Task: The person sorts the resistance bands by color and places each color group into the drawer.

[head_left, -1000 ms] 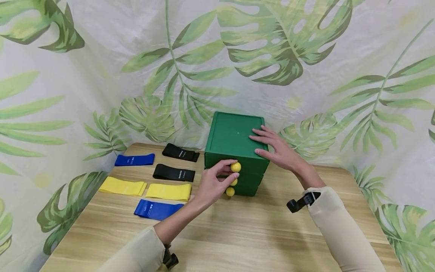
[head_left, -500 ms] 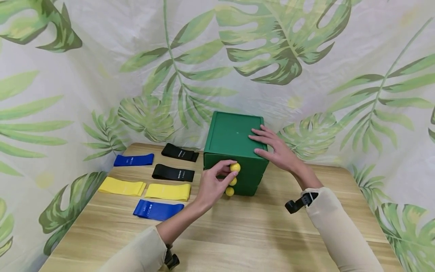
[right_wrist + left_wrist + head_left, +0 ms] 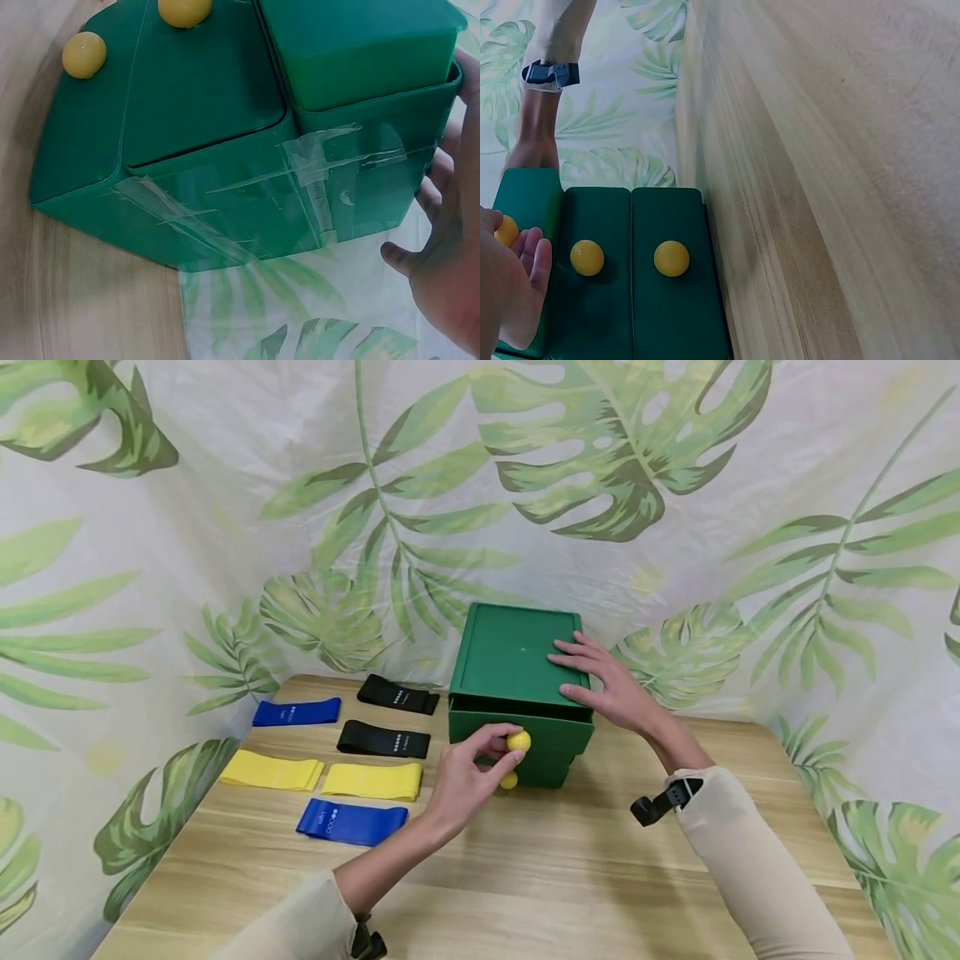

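Note:
A green three-drawer box (image 3: 517, 652) stands on the wooden table, each drawer front bearing a round yellow knob. The top drawer (image 3: 367, 75) sticks out a little, leaving a dark gap under the box's top edge. My left hand (image 3: 465, 781) pinches the top yellow knob (image 3: 519, 741) between thumb and fingers. Below it, the middle knob (image 3: 587, 258) and bottom knob (image 3: 672, 259) sit on drawer fronts flush with the box. With fingers spread, my right hand (image 3: 611, 689) rests on the right edge of the box's top.
Left of the box lie flat resistance bands: two black ones (image 3: 384, 740), two yellow ones (image 3: 372, 782) and two blue ones (image 3: 352, 822). Behind the table (image 3: 570, 877) hangs a leaf-patterned cloth (image 3: 420, 460). Clear tape (image 3: 307, 161) runs along the box's side.
The top drawer, flush with the box before, has slid out slightly toward me as my left hand drew its knob. My right hand has stayed on the box's top.

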Available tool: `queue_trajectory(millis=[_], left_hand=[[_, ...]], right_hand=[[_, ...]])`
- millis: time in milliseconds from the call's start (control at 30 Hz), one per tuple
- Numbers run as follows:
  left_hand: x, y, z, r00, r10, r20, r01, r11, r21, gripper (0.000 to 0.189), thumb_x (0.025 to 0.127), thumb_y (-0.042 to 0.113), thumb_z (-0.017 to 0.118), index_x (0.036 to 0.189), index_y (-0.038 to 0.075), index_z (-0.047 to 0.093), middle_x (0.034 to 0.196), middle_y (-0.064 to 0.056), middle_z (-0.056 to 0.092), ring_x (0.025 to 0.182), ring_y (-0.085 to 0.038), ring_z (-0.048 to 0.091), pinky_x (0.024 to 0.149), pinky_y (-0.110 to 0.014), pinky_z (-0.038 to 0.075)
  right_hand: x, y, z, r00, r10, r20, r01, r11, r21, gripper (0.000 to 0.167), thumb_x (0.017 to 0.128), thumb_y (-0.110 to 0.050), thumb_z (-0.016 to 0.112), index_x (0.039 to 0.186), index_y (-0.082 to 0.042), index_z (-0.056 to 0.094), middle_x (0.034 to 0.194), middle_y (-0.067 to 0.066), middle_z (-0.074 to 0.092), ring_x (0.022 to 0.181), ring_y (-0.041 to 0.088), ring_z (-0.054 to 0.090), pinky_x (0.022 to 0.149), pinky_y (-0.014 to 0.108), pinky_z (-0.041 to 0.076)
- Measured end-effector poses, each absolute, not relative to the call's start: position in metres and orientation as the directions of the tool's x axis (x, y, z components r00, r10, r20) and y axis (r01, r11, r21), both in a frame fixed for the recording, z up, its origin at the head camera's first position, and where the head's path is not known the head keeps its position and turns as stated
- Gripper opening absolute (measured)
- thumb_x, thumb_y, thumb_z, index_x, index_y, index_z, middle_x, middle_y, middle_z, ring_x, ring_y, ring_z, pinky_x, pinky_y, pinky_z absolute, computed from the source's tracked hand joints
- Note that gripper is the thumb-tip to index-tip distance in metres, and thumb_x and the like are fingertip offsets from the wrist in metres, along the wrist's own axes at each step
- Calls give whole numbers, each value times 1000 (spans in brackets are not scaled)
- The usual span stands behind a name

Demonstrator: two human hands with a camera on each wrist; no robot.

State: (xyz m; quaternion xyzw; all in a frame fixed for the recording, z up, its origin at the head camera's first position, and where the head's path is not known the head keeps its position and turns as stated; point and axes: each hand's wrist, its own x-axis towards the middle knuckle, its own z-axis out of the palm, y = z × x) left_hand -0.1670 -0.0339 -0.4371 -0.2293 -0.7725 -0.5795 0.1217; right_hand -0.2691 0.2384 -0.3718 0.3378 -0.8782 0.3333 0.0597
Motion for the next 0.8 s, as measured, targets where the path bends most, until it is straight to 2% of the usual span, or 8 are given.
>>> queue_trajectory(millis=[400,800], left_hand=[[-149,-38,-438,-842,228,489,538,278,796,28,96,15,81,122,20,75,101,2,79,88,-11,74,68,-28,63],[-130,-44,-435,-819,259,512,570,271,775,27,95,17,82,121,20,75,98,2,80,83,-7,74,68,-26,63]], right_hand=[[-270,238,-374,-757,-553,348,-643,539,-544,52,105,-29,67,152,-10,59,167,12,42,163,34,14,127,67,14],[-269,237,-374,-768,-543,340,-632,553,-543,52,105,-31,66,153,-11,58,167,9,42,164,32,13,128,66,14]])
